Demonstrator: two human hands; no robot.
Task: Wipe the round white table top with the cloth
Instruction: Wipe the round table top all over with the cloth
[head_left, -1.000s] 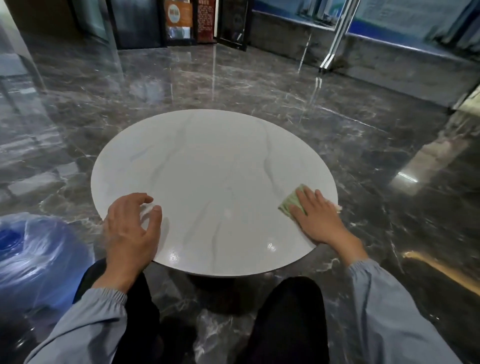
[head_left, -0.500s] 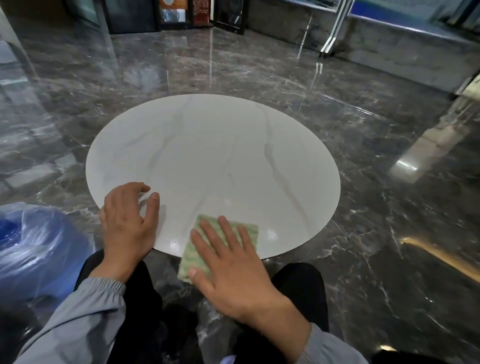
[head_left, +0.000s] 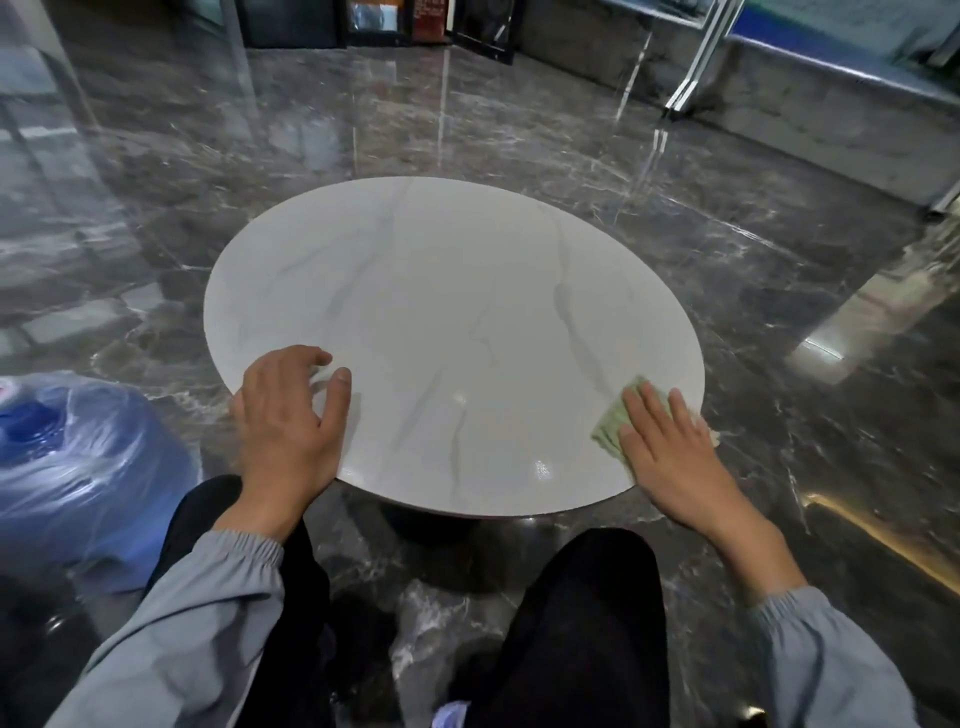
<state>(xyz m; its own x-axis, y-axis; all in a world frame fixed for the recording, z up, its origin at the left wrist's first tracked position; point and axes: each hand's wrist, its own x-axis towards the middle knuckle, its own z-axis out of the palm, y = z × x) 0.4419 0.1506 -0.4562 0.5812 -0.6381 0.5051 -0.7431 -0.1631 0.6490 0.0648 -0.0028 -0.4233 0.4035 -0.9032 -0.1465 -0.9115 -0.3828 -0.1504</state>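
The round white table top (head_left: 447, 312), marbled with grey veins, fills the middle of the head view. A green cloth (head_left: 613, 423) lies at its near right edge, mostly covered by my right hand (head_left: 665, 447), which presses it flat with straight fingers. My left hand (head_left: 288, 415) rests on the near left edge of the table, fingers loosely bent, fingertips and thumb touching the surface, holding nothing.
Dark glossy marble floor (head_left: 519, 130) surrounds the table. A blue water jug wrapped in clear plastic (head_left: 72, 467) lies on the floor at my left. My knees in black trousers (head_left: 582, 623) sit just before the table's dark pedestal (head_left: 431, 525).
My right hand swept the cloth from the right edge to the near middle edge, then back to the near right edge. My left hand stayed on the left edge.
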